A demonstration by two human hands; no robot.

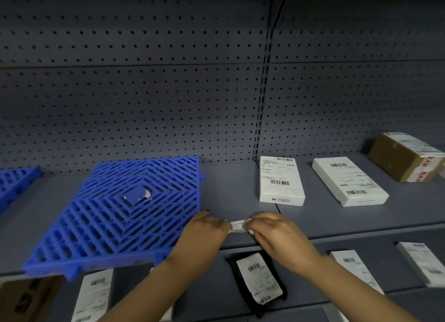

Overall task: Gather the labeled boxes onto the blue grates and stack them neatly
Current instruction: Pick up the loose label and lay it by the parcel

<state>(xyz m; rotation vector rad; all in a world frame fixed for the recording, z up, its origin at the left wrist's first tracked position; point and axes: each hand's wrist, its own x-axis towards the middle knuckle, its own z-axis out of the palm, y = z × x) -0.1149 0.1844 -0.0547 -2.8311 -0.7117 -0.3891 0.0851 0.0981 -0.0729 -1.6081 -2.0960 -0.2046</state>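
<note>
Both forearms reach up from the bottom edge toward the front lip of the grey metal shelf (228,184). Left hand (204,230) and right hand (272,230) meet over a small white labelled item (238,226), each pinching one end of it with curled fingers (250,230); only a narrow strip of it shows between them, so its shape cannot be told. It sits at the shelf's front edge, just right of the large blue plastic grate (115,213).

That grate lies flat on the shelf with its front corner overhanging the lip, and nothing rests on it except a scrap of torn white sticker at its solid centre square. A second blue grate (14,184) shows partly at the far left, apart from the first.

Farther right on the same shelf lie a flat white box with barcode label (280,181), a second flat white box (349,184) turned at an angle beside it, and a brown cardboard box with red-printed tape (407,156) near the back wall, all well apart from the grate.

On the lower shelf (207,297) are a black pouch with white label (258,280) below the hands, a dark box with white label (96,295) and a brown carton (26,297) at left, and two more white labelled boxes (356,268) at right. A grey pegboard back panel (144,93) rises behind.
</note>
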